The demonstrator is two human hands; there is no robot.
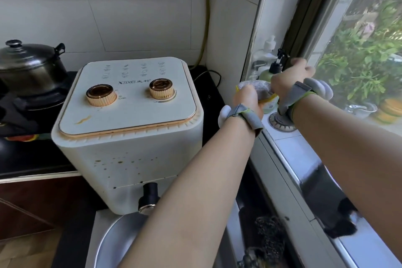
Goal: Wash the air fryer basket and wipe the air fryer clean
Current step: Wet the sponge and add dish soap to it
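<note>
Air fryer: I see it upright on the bench, white, two gold knobs on top, brown spatter on its front, basket handle pointing toward me.
Left hand: my fingers curl round a grey-and-yellow sponge, just right of the fryer.
Right hand: fingers curled on the soap bottle's pump at the windowsill.
Pot: lidded, far left on the stove.

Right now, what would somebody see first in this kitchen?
A big cream square air fryer with two gold knobs sits in the middle, splattered with brown spots. To its right, by the window, the left hand holds a grey-and-yellow scrubbing sponge while the right hand reaches over a green pump bottle.
</note>
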